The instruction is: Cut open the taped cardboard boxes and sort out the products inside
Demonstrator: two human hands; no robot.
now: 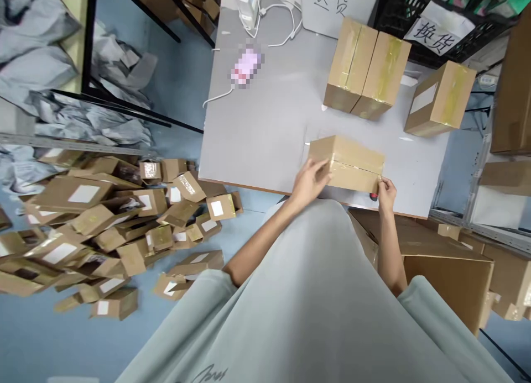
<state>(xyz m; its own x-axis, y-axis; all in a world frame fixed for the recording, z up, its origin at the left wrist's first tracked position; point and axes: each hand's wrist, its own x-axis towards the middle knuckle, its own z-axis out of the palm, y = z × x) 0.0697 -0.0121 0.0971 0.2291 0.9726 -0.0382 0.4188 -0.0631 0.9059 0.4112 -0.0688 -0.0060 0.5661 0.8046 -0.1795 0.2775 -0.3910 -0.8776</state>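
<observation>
A closed cardboard box (359, 161) lies near the front edge of the grey table, with a seam running along its length. My left hand (311, 179) grips its left end, the fingers bent against the cardboard. At the box's right front corner is my right hand (387, 194), its fingers drawn together in a pinch. Right beside those fingers a small red and black object (374, 197) shows; its kind is hidden. What the right fingers pinch is too small to make out.
Two taped boxes (365, 68) stand behind on the table (257, 134), another box (440, 98) to the right. A black crate (398, 18), white cables (286, 7) and a blurred pink item (246, 66) lie farther back. Many boxes (112, 206) cover the floor left; a large carton (448, 261) is right.
</observation>
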